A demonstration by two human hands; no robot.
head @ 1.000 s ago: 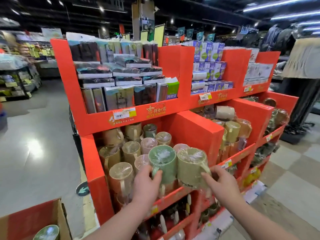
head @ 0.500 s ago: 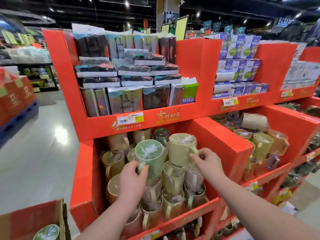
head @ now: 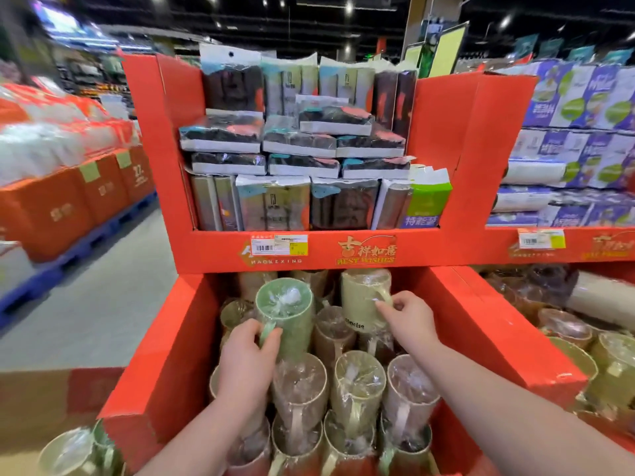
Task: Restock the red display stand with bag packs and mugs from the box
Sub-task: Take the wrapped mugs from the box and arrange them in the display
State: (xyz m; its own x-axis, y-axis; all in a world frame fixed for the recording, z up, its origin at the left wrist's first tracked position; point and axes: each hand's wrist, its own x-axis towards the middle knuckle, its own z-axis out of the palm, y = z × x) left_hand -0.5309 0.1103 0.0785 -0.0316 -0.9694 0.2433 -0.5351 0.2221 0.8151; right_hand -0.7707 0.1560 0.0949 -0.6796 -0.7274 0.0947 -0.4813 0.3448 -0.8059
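My left hand (head: 245,362) grips the handle of a green plastic-wrapped mug (head: 287,312), held over the lower bin of the red display stand (head: 165,365). My right hand (head: 407,319) holds a cream wrapped mug (head: 364,297) by its handle, deep in the same bin under the upper shelf. Several wrapped mugs (head: 357,386) stand stacked beneath both. Bag packs (head: 271,207) fill the upper shelf, some upright, some lying flat.
A cardboard box (head: 41,407) sits at lower left with a wrapped mug (head: 68,455) in it. A neighbouring bin at right holds more mugs (head: 604,365); purple packs (head: 584,139) are stacked above. Orange cartons (head: 68,204) on a blue pallet line the aisle at left.
Both hands have carried their mugs farther into the lower bin, toward the back. The view has moved closer to the stand and tipped downward.
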